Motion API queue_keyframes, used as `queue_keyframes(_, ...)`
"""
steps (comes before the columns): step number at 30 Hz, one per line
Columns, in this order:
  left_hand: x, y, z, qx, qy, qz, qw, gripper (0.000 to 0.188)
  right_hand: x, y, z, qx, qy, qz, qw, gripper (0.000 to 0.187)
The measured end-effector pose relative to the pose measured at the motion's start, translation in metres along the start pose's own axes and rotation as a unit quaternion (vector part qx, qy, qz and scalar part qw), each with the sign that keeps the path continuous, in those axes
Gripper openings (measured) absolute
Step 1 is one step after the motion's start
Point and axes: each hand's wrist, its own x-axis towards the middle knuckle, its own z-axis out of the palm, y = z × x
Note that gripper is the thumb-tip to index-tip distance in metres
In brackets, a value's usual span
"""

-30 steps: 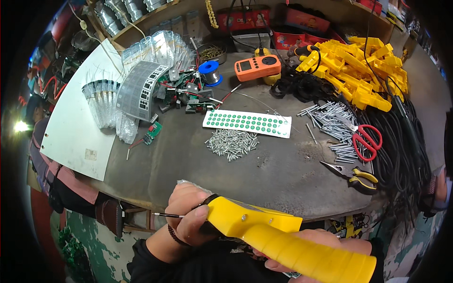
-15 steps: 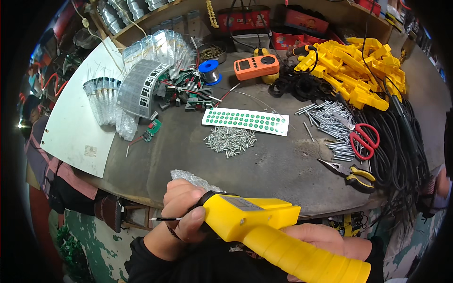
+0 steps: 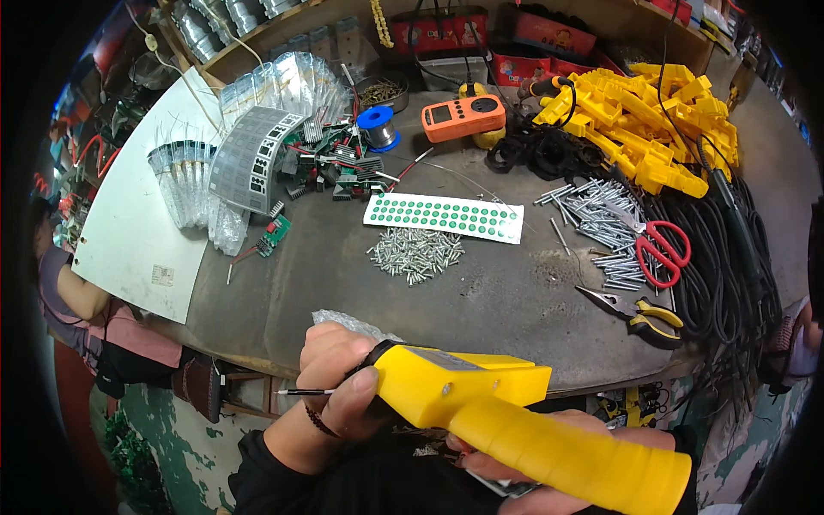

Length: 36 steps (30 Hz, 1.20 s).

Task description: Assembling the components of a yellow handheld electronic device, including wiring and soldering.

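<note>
My left hand (image 3: pixel 339 378) is closed around the black-rimmed end of a yellow pistol-shaped housing (image 3: pixel 446 386), held above the table's near edge. The housing has a grey panel on top and a ribbed handle reaching to the lower right. A thin black lead with a pale tip (image 3: pixel 300 392) sticks out leftward beside my left thumb. Behind and below the handle is my right hand (image 3: pixel 485 466), largely hidden, with its fingers bent. Near those fingers the edge of a flat, pale piece (image 3: pixel 502 487) shows; its kind I cannot make out.
On the table (image 3: pixel 343 275) lie small screws (image 3: pixel 415 256), a green-dot sticker sheet (image 3: pixel 442 217), long bolts (image 3: pixel 592 219), red-handled scissors (image 3: pixel 663 253), pliers (image 3: pixel 635 318) and bubble wrap (image 3: pixel 352 324). Farther back are yellow shells (image 3: pixel 644 129), an orange meter (image 3: pixel 463 118), a solder spool (image 3: pixel 378 129) and circuit boards (image 3: pixel 273 236).
The yellow housing has turned slightly, its handle swinging up and right. My right fingers and the flat, pale piece have come into sight below it. My left hand keeps its hold.
</note>
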Motion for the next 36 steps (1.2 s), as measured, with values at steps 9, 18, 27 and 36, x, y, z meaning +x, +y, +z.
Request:
queue_keyframes(9, 0.003, -0.001, 0.004, 0.019, 0.000, 0.011, 1.000, 0.046, -0.012, -0.013, -0.015, -0.172, 0.004, -0.085, 0.981, 0.055)
queue_keyframes(18, 0.002, 0.000, -0.003, -0.014, -0.054, -0.014, 0.998, 0.072, -0.006, -0.012, -0.006, -0.231, -0.034, -0.082, 0.969, 0.060)
queue_keyframes(27, -0.002, -0.007, -0.005, 0.020, -0.048, 0.018, 0.998, 0.044, -0.006, 0.000, -0.005, -0.072, 0.034, -0.109, 0.991, 0.056)
queue_keyframes(36, 0.000, -0.005, -0.009, -0.040, -0.114, -0.026, 0.992, 0.050, 0.000, -0.003, -0.013, -0.141, 0.029, -0.140, 0.980, 0.055)
